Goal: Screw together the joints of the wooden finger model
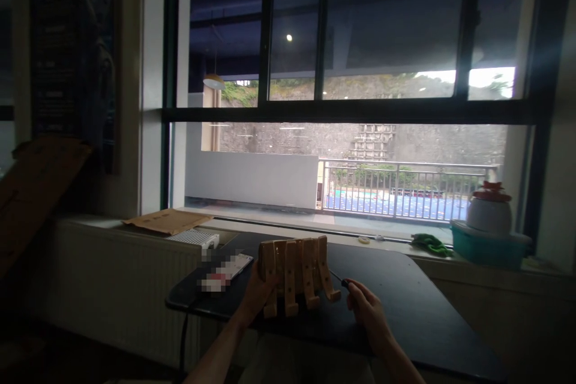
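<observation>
My left hand (255, 295) grips a light wooden assembly (297, 270) of several hook-shaped slats, held upright above the near edge of a dark table (405, 294). My right hand (366, 309) is closed around a thin dark tool (339, 280), a small screwdriver by the look of it. Its tip points at the right side of the wooden piece. Both forearms reach in from the bottom of the view.
A blurred flat card (225, 270) lies on the table's left part. On the windowsill stand a cardboard sheet (168, 220), a white grille-topped device (193, 237), a green cloth (431, 244) and a teal tub (488, 247) with a white pot (489, 210). A large window lies behind.
</observation>
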Tool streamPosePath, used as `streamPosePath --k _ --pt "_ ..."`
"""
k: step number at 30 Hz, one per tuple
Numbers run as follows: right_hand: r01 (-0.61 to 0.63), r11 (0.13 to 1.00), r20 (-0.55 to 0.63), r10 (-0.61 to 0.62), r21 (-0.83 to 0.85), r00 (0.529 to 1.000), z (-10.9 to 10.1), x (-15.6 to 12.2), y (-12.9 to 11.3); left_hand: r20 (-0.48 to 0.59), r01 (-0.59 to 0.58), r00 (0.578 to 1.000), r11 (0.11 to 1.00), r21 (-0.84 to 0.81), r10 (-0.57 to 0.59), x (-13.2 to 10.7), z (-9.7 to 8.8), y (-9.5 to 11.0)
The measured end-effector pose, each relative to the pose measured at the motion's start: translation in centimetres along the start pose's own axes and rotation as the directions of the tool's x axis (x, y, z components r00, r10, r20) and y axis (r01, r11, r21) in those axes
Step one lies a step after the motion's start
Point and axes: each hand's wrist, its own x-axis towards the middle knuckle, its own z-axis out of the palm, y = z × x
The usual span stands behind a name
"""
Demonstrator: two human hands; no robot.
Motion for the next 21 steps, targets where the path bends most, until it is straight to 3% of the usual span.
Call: streamPosePath --k 21 --pt "0.036 0.995 -0.024 -0.034 0.095 0.999 0.12 -0.35 0.53 0.039 0.012 0.999 1.000 0.022 -0.013 0.24 -0.58 -0.35"
